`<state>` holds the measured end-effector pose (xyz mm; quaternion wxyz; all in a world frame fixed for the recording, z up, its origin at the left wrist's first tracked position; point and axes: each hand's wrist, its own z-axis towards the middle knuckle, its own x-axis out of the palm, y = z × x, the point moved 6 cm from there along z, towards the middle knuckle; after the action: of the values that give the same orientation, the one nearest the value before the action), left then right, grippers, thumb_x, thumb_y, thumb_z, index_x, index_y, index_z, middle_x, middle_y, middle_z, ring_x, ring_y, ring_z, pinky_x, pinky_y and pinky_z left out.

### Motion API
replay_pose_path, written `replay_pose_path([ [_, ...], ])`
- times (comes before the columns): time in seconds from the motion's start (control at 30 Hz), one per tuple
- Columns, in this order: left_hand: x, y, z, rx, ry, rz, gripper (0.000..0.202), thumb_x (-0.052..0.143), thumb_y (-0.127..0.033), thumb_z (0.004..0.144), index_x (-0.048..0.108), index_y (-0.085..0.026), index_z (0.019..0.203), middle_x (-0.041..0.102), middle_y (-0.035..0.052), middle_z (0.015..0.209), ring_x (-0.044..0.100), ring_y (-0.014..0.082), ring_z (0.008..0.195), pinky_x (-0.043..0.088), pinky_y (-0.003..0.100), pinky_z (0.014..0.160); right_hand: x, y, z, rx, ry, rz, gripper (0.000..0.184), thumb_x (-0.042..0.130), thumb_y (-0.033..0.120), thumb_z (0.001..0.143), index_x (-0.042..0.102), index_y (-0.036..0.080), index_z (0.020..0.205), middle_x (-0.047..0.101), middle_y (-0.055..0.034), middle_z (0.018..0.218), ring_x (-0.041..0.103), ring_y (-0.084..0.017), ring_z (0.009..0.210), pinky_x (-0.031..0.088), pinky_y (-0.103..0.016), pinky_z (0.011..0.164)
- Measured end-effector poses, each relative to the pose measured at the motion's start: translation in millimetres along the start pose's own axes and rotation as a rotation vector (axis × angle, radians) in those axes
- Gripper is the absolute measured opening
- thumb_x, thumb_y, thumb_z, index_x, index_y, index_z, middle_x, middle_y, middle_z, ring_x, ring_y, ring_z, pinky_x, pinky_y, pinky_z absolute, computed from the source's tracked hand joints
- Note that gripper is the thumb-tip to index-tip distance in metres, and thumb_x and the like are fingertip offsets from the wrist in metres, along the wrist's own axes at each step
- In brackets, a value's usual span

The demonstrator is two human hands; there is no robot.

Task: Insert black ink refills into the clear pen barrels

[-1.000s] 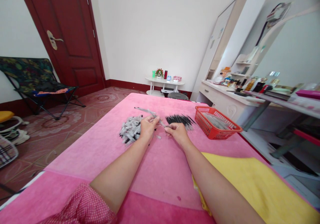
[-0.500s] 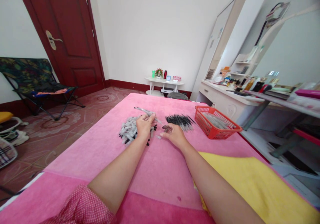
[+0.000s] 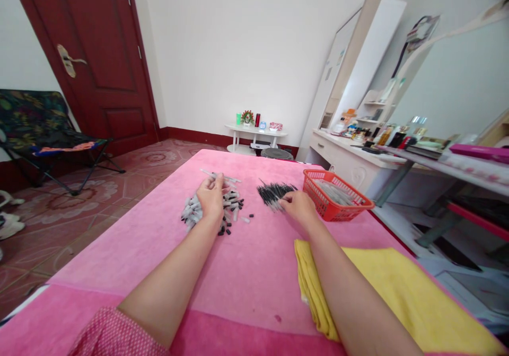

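My left hand is closed on clear pen barrels, whose thin ends stick out on both sides of the fingers. Under and around it lies a heap of translucent pen caps with small black plugs. My right hand pinches at the near right edge of a pile of black-and-clear pen refills; what is between its fingertips is too small to make out. One loose clear cap and a black plug lie between the hands.
A red-orange plastic basket of clear tubes stands right of the refills. A folded yellow cloth lies under my right forearm. Pink cloth covers the table. Beyond are a white low table and a dresser.
My right hand has moved right, from beside the left hand to the refill pile. My left hand still holds the barrels over the heap. The view has shifted slightly.
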<state>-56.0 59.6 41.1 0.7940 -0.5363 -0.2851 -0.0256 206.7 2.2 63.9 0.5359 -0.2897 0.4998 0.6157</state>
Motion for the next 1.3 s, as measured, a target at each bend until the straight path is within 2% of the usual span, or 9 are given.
replay_pose_path([
  [0.17, 40.9, 13, -37, -0.206, 0.395, 0.012, 0.033, 0.068, -0.044, 0.065, 0.063, -0.013, 0.075, 0.064, 0.0036, 0.065, 0.058, 0.0116, 0.052, 0.048, 0.021, 0.048, -15, -12, 2, 0.133, -0.080, -0.038, 0.031, 0.061, 0.046, 0.069, 0.073, 0.022, 0.084, 0.069, -0.0114, 0.082, 0.062, -0.025, 0.074, 0.034, -0.028, 0.054],
  [0.37, 75.0, 25, -91, -0.389, 0.900, 0.118, 0.038, 0.072, -0.045, 0.061, 0.066, -0.010, 0.074, 0.064, 0.0044, 0.065, 0.057, 0.0115, 0.051, 0.047, 0.022, 0.049, 2, 36, 2, -0.187, 0.094, 0.606, 0.031, 0.053, 0.040, 0.076, 0.070, 0.015, 0.072, 0.064, -0.0023, 0.062, 0.054, -0.014, 0.056, 0.036, -0.023, 0.051],
  [0.57, 69.5, 41, -100, -0.469, 1.006, 0.190, 0.046, 0.063, -0.055, 0.067, 0.062, -0.009, 0.076, 0.063, 0.0055, 0.063, 0.061, 0.0149, 0.055, 0.051, 0.029, 0.056, 3, 40, 0, -0.086, 0.045, 0.843, 0.020, 0.058, 0.031, 0.068, 0.061, 0.012, 0.060, 0.055, 0.0012, 0.051, 0.047, -0.010, 0.047, 0.034, -0.021, 0.045],
  [0.73, 67.6, 51, -102, -0.373, 1.034, 0.327, 0.038, 0.057, -0.048, 0.073, 0.063, -0.011, 0.075, 0.066, 0.0075, 0.067, 0.062, 0.0159, 0.057, 0.049, 0.028, 0.058, -61, 24, -3, -0.029, -0.408, 0.925, 0.027, 0.051, 0.038, 0.076, 0.059, 0.013, 0.081, 0.064, -0.0037, 0.066, 0.059, -0.015, 0.060, 0.044, -0.024, 0.056],
  [0.87, 67.6, 48, -94, -0.107, 0.943, 0.491, 0.020, 0.055, -0.030, 0.073, 0.065, -0.013, 0.068, 0.063, 0.0028, 0.059, 0.056, 0.0141, 0.054, 0.043, 0.024, 0.054, -107, -13, 10, 0.054, -0.678, 0.617, 0.035, 0.049, 0.042, 0.077, 0.063, 0.013, 0.089, 0.066, -0.0072, 0.073, 0.061, -0.018, 0.067, 0.045, -0.028, 0.064],
  [0.97, 66.8, 52, -86, -0.016, 0.886, 0.564, 0.020, 0.051, -0.026, 0.074, 0.066, -0.013, 0.069, 0.063, 0.0027, 0.059, 0.056, 0.0148, 0.055, 0.041, 0.024, 0.055, -118, -54, 35, 0.233, -0.642, 0.232, 0.036, 0.052, 0.044, 0.074, 0.068, 0.015, 0.087, 0.067, -0.0092, 0.077, 0.061, -0.022, 0.074, 0.043, -0.032, 0.068],
  [1.1, 68.5, 58, -84, 0.047, 0.899, 0.621, 0.020, 0.050, -0.023, 0.073, 0.067, -0.015, 0.070, 0.064, 0.0025, 0.061, 0.055, 0.0145, 0.057, 0.038, 0.023, 0.056, -106, -91, 70, 0.384, -0.353, -0.127, 0.035, 0.057, 0.046, 0.070, 0.070, 0.018, 0.087, 0.068, -0.0128, 0.085, 0.062, -0.028, 0.081, 0.042, -0.035, 0.066],
  [1.2, 68.7, 58, -84, 0.042, 0.865, 0.638, 0.019, 0.051, -0.023, 0.073, 0.069, -0.016, 0.072, 0.065, 0.0024, 0.063, 0.055, 0.0139, 0.058, 0.037, 0.023, 0.056, -92, -75, 90, 0.282, -0.325, -0.225, 0.034, 0.054, 0.044, 0.073, 0.070, 0.019, 0.090, 0.068, -0.0129, 0.087, 0.062, -0.028, 0.083, 0.042, -0.034, 0.065],
  [1.3, 69.3, 58, -85, -0.015, 0.856, 0.645, 0.020, 0.050, -0.023, 0.074, 0.069, -0.016, 0.072, 0.065, 0.0027, 0.063, 0.056, 0.0135, 0.057, 0.037, 0.023, 0.056, -58, -19, 111, -0.009, -0.281, -0.156, 0.027, 0.051, 0.036, 0.077, 0.070, 0.020, 0.089, 0.069, -0.0082, 0.087, 0.061, -0.022, 0.081, 0.042, -0.029, 0.066],
])
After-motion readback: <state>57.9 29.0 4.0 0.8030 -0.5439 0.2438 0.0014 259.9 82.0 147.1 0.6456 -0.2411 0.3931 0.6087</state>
